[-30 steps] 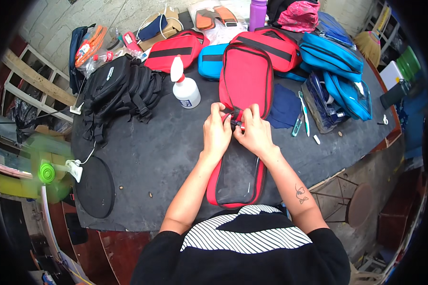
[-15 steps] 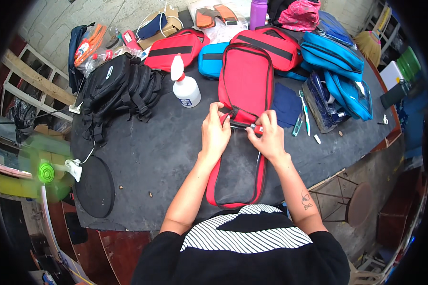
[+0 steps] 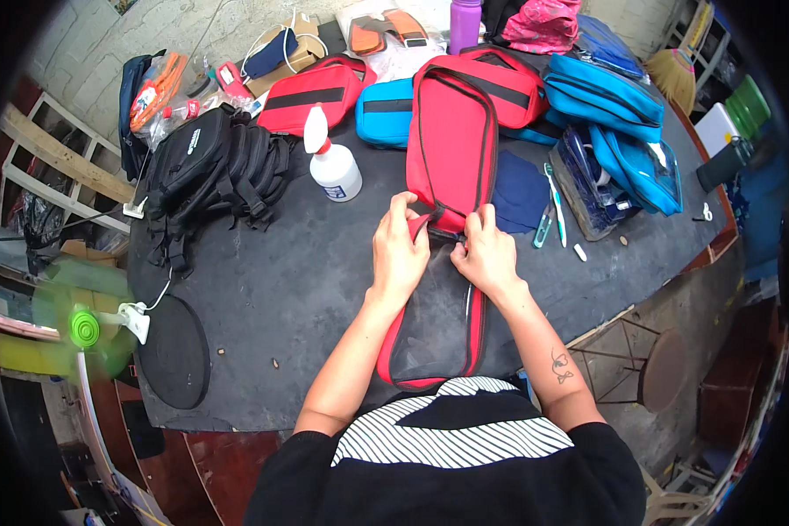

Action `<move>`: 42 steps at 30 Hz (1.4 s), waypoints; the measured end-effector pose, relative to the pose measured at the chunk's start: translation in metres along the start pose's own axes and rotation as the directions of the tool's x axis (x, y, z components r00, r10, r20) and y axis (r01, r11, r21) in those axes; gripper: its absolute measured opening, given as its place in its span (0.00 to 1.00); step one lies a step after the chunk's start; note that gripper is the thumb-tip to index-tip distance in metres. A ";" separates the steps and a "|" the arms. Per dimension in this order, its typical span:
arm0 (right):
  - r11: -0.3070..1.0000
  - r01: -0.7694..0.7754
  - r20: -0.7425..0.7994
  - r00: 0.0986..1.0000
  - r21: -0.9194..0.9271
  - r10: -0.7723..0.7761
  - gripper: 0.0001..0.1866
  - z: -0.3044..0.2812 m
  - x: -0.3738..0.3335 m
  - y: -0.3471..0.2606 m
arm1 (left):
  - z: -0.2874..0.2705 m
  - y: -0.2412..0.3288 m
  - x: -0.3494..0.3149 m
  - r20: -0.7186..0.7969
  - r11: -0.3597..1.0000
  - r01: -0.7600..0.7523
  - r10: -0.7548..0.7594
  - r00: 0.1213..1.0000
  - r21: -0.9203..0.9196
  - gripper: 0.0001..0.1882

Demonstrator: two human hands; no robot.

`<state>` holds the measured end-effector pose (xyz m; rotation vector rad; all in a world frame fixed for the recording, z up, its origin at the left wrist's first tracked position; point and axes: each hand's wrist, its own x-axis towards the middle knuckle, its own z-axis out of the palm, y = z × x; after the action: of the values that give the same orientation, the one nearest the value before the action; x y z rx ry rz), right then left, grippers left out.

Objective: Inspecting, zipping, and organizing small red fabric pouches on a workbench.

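Note:
A red zippered bag (image 3: 452, 140) lies unfolded on the dark table in front of me. Its red panel points away from me, and its clear, red-edged panel (image 3: 431, 326) lies toward my body. At the fold between the panels, my left hand (image 3: 401, 245) pinches the red edge with its dark zipper tape. My right hand (image 3: 487, 254) is closed on the same fold, a little to the right. Its fingers cover the part of the edge that they grip.
A white spray bottle (image 3: 334, 165) stands left of the bag, beside a black backpack (image 3: 215, 171). Farther back lie red bags (image 3: 314, 95) and blue bags (image 3: 605, 98). Toothbrushes (image 3: 557, 206) and a navy cloth (image 3: 519, 195) are at right. A green fan (image 3: 85, 328) spins at the left edge.
My right hand has shifted slightly left and its fingers have closed further over the edge; the red piece seen there earlier is now covered. The far panel has tilted a little.

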<state>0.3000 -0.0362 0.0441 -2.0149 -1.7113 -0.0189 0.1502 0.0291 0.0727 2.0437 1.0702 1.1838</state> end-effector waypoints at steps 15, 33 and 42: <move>0.957 -0.050 0.046 0.998 0.286 0.039 0.21 0.022 0.009 0.019 | 0.005 -0.075 0.015 0.234 0.943 0.231 -0.287 0.929 0.240 0.14; 0.980 0.190 0.100 0.976 0.053 -0.195 0.24 0.055 -0.044 -0.030 | 0.030 -0.101 0.023 0.235 0.842 0.518 -0.539 0.809 0.148 0.19; 0.908 0.029 -0.021 1.000 0.418 -0.022 0.20 0.027 -0.027 -0.022 | 0.023 -0.099 0.029 0.438 0.601 0.688 -0.532 0.724 -0.406 0.11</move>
<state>0.2661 -0.0494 0.0198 -1.6677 -1.5708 0.2995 0.1426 0.1052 -0.0002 1.1705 1.0211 0.6869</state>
